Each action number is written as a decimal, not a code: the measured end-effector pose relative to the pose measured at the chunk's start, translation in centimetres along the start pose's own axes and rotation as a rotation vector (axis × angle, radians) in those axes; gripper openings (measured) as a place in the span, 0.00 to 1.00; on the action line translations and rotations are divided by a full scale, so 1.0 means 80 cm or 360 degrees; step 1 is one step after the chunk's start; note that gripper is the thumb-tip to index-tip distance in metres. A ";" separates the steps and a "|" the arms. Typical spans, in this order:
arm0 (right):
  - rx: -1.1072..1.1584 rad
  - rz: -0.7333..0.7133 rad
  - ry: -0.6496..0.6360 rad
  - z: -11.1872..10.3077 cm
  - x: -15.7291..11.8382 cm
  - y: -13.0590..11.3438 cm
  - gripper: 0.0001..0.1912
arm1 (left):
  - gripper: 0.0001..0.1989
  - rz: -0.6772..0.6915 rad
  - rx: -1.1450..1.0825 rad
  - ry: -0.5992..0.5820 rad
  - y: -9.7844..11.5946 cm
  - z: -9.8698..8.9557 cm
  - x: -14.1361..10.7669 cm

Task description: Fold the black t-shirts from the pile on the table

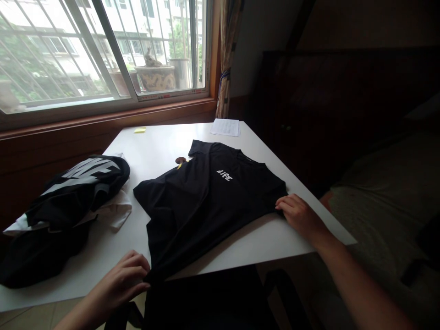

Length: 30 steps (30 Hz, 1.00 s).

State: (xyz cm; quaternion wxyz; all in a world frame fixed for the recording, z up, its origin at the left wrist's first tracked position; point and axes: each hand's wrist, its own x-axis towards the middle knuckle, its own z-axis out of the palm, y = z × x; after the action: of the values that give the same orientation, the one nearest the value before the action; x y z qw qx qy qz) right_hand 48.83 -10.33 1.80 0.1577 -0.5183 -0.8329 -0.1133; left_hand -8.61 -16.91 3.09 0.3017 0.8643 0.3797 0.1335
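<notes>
Head view, clock face centred on the black T-shirt, which was spread across a white table. Its near corner was held at the front edge, 7 to 8 o'clock, pinched by the left hand; at 3 o'clock its edge was gripped by the right hand, fingers together on cloth. Open tabletop was noted at 11 and 5, with only a thin margin at 2. The 9 o'clock side was blocked by a clothes pile. A brown round object was seen by the shirt at 11, yellow notes farther out, papers at 12. Large grey letters, apparently "ME", were noted on the pile; the shirt's small white lettering could not be read surely.
</notes>
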 end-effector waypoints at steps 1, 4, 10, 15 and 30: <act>-0.0031 0.0031 0.0010 -0.001 -0.001 0.002 0.15 | 0.09 0.0011 -0.0005 -0.0034 0.005 0.001 0.002; -0.0077 0.0076 -0.0073 -0.004 -0.005 0.008 0.14 | 0.09 0.0055 -0.0014 -0.0107 0.023 -0.001 0.004; 0.0018 0.0121 -0.0165 -0.025 0.002 0.000 0.19 | 0.07 0.0092 0.0204 0.0054 0.014 -0.029 0.015; 0.0126 0.0139 -0.0116 -0.017 0.028 -0.041 0.17 | 0.19 0.0034 0.0834 0.0571 -0.045 -0.052 0.060; 0.0179 0.0598 -0.0337 0.029 -0.003 -0.020 0.21 | 0.08 -0.0240 0.1280 0.0222 -0.123 -0.091 0.142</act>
State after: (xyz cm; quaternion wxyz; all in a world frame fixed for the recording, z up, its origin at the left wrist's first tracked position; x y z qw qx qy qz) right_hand 47.15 -10.40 -0.49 0.1164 -0.6637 -0.7386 0.0196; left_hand -9.91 -0.27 2.67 -0.0778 0.8719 0.4834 0.0104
